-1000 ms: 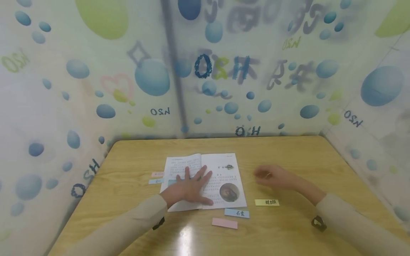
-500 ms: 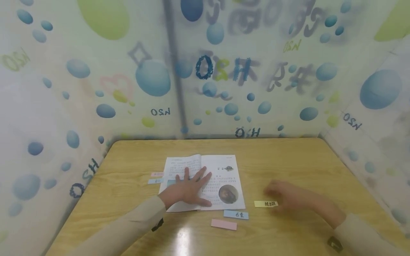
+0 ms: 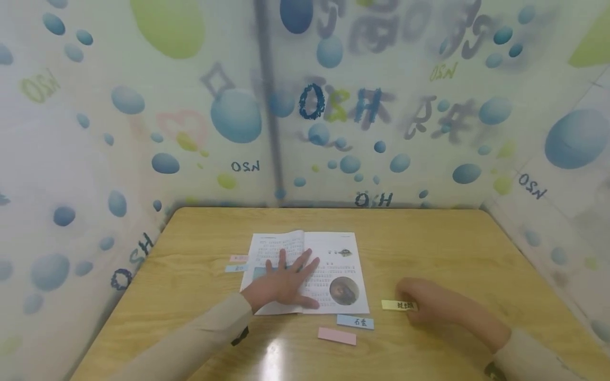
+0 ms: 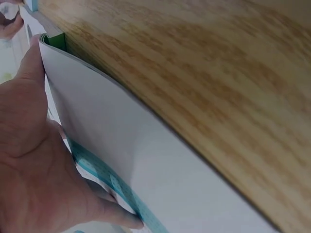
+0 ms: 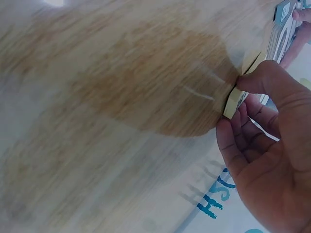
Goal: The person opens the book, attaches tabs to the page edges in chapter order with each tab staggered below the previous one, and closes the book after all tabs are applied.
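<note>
An open book (image 3: 329, 244) with printed text and a round picture lies on the wooden table. My left hand (image 3: 282, 284) rests across both its pages with the fingers spread; in the left wrist view a white page (image 4: 107, 111) curves up beside that hand (image 4: 39, 165). To the right of the book lies a yellow paper strip (image 3: 391, 305) with handwriting. My right hand (image 3: 436, 304) is at the strip's right end; in the right wrist view its thumb and fingers (image 5: 227, 145) pinch the end of the yellow strip (image 5: 233, 103).
A blue strip (image 3: 351, 321) with writing and a pink strip (image 3: 337, 336) lie in front of the book. Small pink and blue tabs (image 3: 235, 268) show at the book's left edge. Printed bubble-pattern walls (image 3: 333, 174) stand around the table (image 3: 419, 233).
My right hand has moved right and down to the yellow strip and now pinches its right end. The left hand stays on the book. The head view has shifted slightly.
</note>
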`<act>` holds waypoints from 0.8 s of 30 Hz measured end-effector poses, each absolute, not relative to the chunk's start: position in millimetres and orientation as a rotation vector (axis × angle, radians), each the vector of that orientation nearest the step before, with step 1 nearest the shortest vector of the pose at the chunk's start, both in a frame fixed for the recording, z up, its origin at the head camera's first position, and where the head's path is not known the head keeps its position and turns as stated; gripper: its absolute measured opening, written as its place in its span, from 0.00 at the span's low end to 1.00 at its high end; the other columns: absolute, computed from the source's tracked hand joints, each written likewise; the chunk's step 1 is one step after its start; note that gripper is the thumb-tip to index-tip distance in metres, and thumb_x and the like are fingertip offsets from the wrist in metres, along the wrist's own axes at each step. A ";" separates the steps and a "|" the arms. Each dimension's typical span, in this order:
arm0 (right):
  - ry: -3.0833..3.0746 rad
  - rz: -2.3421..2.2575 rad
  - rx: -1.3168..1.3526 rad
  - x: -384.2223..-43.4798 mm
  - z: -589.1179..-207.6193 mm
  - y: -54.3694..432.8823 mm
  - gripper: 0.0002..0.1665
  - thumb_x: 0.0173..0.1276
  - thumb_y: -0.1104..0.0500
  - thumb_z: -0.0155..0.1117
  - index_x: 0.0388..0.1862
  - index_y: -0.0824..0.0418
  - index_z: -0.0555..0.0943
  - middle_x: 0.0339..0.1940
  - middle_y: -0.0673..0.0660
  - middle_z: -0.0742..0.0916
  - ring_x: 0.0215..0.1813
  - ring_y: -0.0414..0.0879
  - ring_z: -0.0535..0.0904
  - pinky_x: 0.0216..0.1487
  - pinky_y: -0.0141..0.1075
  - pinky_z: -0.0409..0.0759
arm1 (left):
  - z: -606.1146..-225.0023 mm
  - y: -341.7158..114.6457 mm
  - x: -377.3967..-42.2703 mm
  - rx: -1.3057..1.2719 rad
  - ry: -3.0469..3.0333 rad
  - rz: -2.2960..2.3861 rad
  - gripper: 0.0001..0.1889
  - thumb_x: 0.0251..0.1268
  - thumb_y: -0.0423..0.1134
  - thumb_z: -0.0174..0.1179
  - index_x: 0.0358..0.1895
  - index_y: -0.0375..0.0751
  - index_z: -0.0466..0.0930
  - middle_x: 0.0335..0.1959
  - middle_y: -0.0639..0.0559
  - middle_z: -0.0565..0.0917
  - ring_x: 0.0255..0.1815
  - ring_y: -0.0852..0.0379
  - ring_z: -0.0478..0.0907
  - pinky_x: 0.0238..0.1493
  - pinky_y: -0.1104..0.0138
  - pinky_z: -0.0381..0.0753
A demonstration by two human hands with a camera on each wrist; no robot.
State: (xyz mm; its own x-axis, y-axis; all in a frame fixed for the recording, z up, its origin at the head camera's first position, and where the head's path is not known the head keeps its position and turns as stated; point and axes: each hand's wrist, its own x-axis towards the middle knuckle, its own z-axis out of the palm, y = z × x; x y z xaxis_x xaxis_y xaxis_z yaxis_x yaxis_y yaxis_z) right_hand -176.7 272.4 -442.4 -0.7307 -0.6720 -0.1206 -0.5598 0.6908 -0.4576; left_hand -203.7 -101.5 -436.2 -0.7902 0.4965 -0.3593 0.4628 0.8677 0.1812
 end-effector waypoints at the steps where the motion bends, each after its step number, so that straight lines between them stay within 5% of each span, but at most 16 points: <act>1: 2.626 -0.577 -0.983 -176.6 -443.1 273.0 0.20 0.48 0.69 0.70 0.32 0.50 0.73 0.27 0.42 0.73 0.30 0.36 0.68 0.31 0.33 0.71 | -436.5 -101.1 -203.3 0.710 2.642 0.112 0.57 0.58 0.79 0.54 0.84 0.58 0.40 0.84 0.51 0.34 0.75 0.19 0.32 0.64 0.23 0.44; 14: 2.641 -0.615 -0.840 -184.6 -435.8 278.6 0.18 0.50 0.69 0.68 0.34 0.50 0.74 0.28 0.45 0.76 0.30 0.39 0.72 0.30 0.34 0.75 | -438.8 -98.4 -207.6 0.723 2.628 0.108 0.56 0.60 0.77 0.54 0.84 0.57 0.40 0.84 0.50 0.34 0.74 0.18 0.30 0.64 0.24 0.42; 24: 2.685 -0.638 -0.927 -214.7 -400.4 256.1 0.16 0.55 0.70 0.70 0.38 0.56 0.76 0.30 0.48 0.75 0.33 0.43 0.70 0.32 0.37 0.73 | -435.1 -108.1 -202.9 0.755 2.626 0.214 0.41 0.73 0.63 0.55 0.83 0.53 0.52 0.84 0.48 0.43 0.76 0.22 0.36 0.70 0.32 0.49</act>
